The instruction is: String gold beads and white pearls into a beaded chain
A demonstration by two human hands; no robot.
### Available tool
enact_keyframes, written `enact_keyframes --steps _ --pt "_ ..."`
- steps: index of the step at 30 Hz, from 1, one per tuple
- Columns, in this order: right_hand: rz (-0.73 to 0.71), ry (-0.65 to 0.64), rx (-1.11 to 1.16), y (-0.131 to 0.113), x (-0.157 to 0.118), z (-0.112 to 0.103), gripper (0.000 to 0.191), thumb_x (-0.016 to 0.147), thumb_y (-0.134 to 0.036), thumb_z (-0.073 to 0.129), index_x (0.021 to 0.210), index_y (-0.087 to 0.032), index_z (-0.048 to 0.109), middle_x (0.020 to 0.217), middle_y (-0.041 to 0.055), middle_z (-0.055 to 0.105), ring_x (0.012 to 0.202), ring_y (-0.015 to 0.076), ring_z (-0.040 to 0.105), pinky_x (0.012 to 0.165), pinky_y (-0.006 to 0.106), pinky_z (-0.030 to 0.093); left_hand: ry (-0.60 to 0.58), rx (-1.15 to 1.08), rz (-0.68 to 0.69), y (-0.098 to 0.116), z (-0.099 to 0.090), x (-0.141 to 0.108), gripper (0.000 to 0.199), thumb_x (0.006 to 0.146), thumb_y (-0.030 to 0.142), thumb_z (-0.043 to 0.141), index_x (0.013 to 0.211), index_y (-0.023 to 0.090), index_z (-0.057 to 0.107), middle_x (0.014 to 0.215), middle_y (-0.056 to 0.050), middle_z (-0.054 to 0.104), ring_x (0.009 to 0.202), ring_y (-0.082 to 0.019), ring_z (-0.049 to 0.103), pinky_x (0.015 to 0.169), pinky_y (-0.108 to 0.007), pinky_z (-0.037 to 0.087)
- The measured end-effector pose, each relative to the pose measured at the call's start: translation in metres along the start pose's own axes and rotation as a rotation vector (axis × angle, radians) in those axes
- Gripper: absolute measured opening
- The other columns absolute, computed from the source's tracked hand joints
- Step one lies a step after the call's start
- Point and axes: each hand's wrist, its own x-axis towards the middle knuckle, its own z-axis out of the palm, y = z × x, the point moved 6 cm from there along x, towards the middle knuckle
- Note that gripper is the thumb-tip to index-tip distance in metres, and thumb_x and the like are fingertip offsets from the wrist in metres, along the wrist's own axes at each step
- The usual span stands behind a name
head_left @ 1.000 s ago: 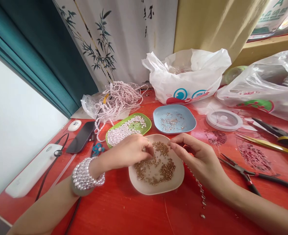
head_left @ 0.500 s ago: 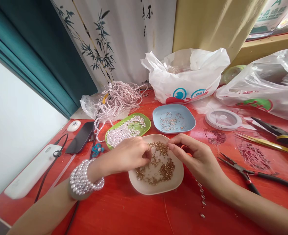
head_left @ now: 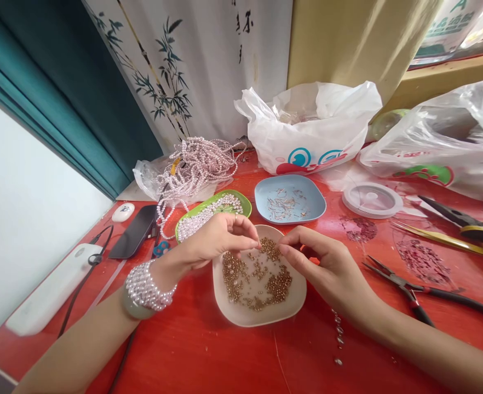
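Observation:
A cream dish [head_left: 262,322] holds scattered small gold beads [head_left: 278,285]. Over its upper left part, my left hand [head_left: 225,238] pinches what looks like a tiny gold bead between thumb and forefinger. My right hand [head_left: 323,262] is at the dish's right rim, thumb and forefinger pressed together on a fine thread that barely shows. Below that hand hangs a short strand of clear and silvery beads [head_left: 339,334], its upper part hidden behind the palm. The two sets of fingertips are close together but apart. A pearl bracelet [head_left: 149,287] circles my left wrist.
Behind the dish are a green tray [head_left: 241,200] of pearl beads and a blue tray [head_left: 291,214] of metal pins. Pliers [head_left: 406,284], tweezers [head_left: 442,238] and a thread spool [head_left: 373,200] lie right. A phone [head_left: 133,232] and power strip [head_left: 48,290] are left; plastic bags [head_left: 315,137] stand behind.
My left hand has come up out of the gold beads, moving up and left, its fingers now pinched near my right fingertips. The right hand has barely moved.

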Motion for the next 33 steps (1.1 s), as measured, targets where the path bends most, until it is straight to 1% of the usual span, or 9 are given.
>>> enact_keyframes --steps 3,6,10,18,25,33 --pt "-0.033 -0.033 0.005 -0.0025 -0.0012 0.0025 0.014 0.079 -0.021 0.047 0.068 -0.018 0.055 0.06 -0.0007 0.056 0.054 0.012 0.049 0.05 0.024 0.038 -0.014 -0.168 -0.017 -0.0053 0.0029 0.0025 0.017 0.062 0.02 0.072 0.074 0.012 0.063 0.07 -0.001 0.06 0.06 -0.007 0.052 0.05 -0.018 0.042" --pt "-0.052 -0.062 0.032 -0.0044 -0.0019 0.0044 0.014 0.078 -0.018 0.047 0.066 -0.018 0.054 0.059 -0.0008 0.056 0.054 0.0114 0.05 0.051 0.023 0.04 -0.034 -0.235 -0.025 -0.0082 0.0065 0.0038 0.016 0.062 0.019 0.073 0.073 0.012 0.065 0.072 -0.001 0.061 0.061 -0.006 0.053 0.05 -0.015 0.042" --pt "-0.036 -0.078 0.038 -0.0032 -0.0025 0.0053 0.015 0.077 -0.018 0.046 0.063 -0.017 0.052 0.059 -0.0003 0.056 0.054 0.0117 0.051 0.05 0.023 0.04 -0.072 -0.298 -0.023 -0.0088 0.01 0.004 0.011 0.066 0.019 0.071 0.073 0.014 0.066 0.071 0.001 0.061 0.058 -0.003 0.053 0.05 -0.013 0.043" --pt "-0.01 -0.08 0.031 -0.0023 -0.0028 0.006 0.014 0.076 -0.018 0.046 0.063 -0.018 0.052 0.059 0.0 0.056 0.054 0.0121 0.051 0.05 0.024 0.04 -0.042 -0.33 -0.02 -0.0095 0.0091 0.0047 0.009 0.064 0.017 0.072 0.07 0.014 0.066 0.068 0.002 0.062 0.056 -0.003 0.051 0.047 -0.012 0.041" --pt "0.0 -0.077 0.009 -0.0008 -0.0019 0.0055 0.014 0.076 -0.02 0.046 0.063 -0.018 0.052 0.058 -0.0001 0.057 0.053 0.0119 0.05 0.05 0.024 0.04 -0.039 -0.314 -0.012 -0.0087 0.0096 0.0039 0.009 0.065 0.021 0.071 0.071 0.015 0.067 0.073 0.0 0.064 0.06 -0.006 0.053 0.046 -0.014 0.039" --pt "0.006 -0.077 0.012 -0.0023 -0.001 0.0053 0.014 0.075 -0.02 0.045 0.063 -0.018 0.052 0.058 0.0002 0.058 0.052 0.0122 0.051 0.049 0.024 0.04 -0.041 -0.302 -0.006 -0.0088 0.0104 0.0043 0.009 0.065 0.022 0.071 0.07 0.015 0.068 0.071 0.001 0.063 0.055 -0.004 0.05 0.045 -0.014 0.039"
